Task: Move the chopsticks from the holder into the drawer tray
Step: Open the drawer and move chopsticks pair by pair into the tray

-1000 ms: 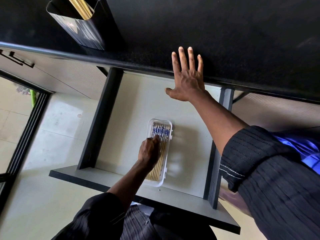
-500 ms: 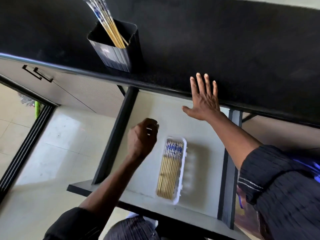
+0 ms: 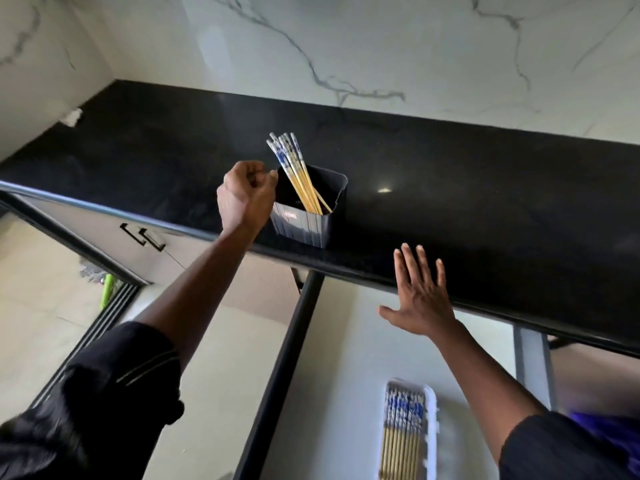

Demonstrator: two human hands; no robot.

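Head view: holder beside left hand

Black holder, blue-white-topped yellow chopsticks, white-veined wall.

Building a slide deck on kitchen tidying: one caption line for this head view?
Left hand reaches toward chopsticks in the black holder; right hand rests on the countertop edge.

Left hand curled beside holder, right hand flat on countertop
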